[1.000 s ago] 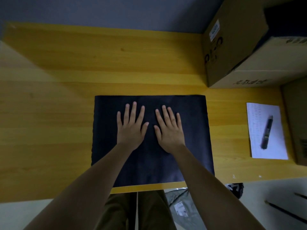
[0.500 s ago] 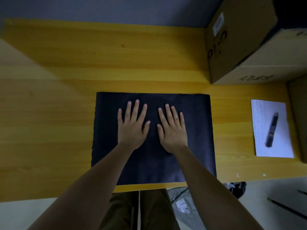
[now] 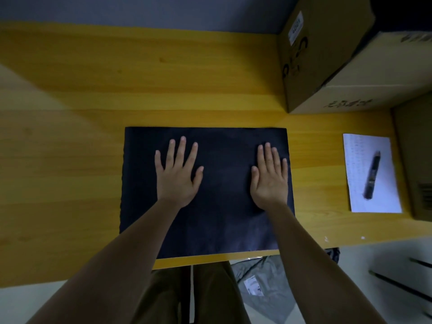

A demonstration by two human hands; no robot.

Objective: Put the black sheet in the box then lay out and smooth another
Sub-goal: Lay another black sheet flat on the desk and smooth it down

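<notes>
A black sheet point(image 3: 224, 202) lies flat on the yellow wooden table point(image 3: 70, 160), its near edge close to the table's front edge. My left hand point(image 3: 178, 174) rests palm down on the sheet's left half with fingers spread. My right hand point(image 3: 270, 176) presses flat near the sheet's right edge, fingers together. Neither hand holds anything. A large cardboard box point(image 3: 327, 54) stands at the back right of the table; its dark opening is at the frame's top right corner.
A white paper point(image 3: 371, 192) with a dark pen point(image 3: 372, 175) on it lies to the right of the sheet. Another cardboard box point(image 3: 418, 160) stands at the far right edge. Below the table's edge are my legs and a grey bag on the floor.
Both hands were side by side at the sheet's middle. They have slid apart: the left hand a little leftward, the right hand far toward the sheet's right edge.
</notes>
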